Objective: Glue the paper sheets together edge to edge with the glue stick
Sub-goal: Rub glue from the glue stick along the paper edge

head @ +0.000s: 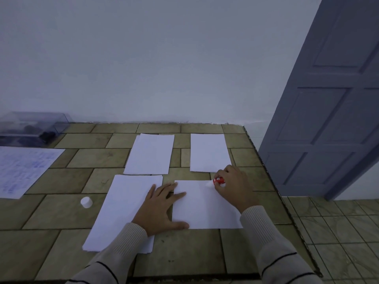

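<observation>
Far left of counter (61, 212): clear box (32, 128) against the wall, printed sheet (24, 169) just near of it. White cap (86, 202) standing alone on the tiles, off the glue stick (218, 180). Next right: near-left stack (123, 210) of blank paper, far-left sheet (150, 153) beyond it, edges almost meeting. Left hand (162, 210) flat, fingers spread, palm bridging the stack's right edge and the left edge of near-right sheet (205, 208); pressing down, gripping nothing. Far-right sheet (208, 152) beyond that, a band of tile between the two. Right hand (233, 185) curled round glue stick, red barrel lying roughly left-right, white tip pointing left and seemingly touching the near-right sheet at the right end of its far edge. Judged step: gluing that far edge. Edge's long axis left-right, so stroke likely leftward from the tip toward the left hand; right hand alone near the stick. Far-right sheet then to be drawn near onto the glued strip. Risk: sheet creeping under the stroke unless held. Door (328, 99) far right, off the counter
</observation>
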